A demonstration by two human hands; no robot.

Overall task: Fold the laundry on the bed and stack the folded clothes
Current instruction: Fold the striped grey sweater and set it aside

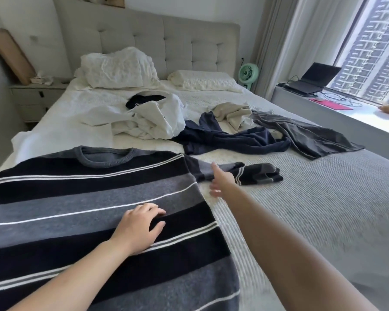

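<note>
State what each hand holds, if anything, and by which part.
Nothing is held. The left hand rests on the striped sweater; the right hand reaches, fingers straight, toward its sleeve.

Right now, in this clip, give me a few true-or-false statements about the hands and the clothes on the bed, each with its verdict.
1. The left hand rests on the striped sweater. True.
2. The right hand grips a white shirt. False: it reaches open toward the sweater's sleeve.
3. The sweater lies spread flat. True.
4. A navy garment is folded and stacked. False: it lies crumpled, unfolded.
5. A laptop sits on the window ledge. True.
</note>
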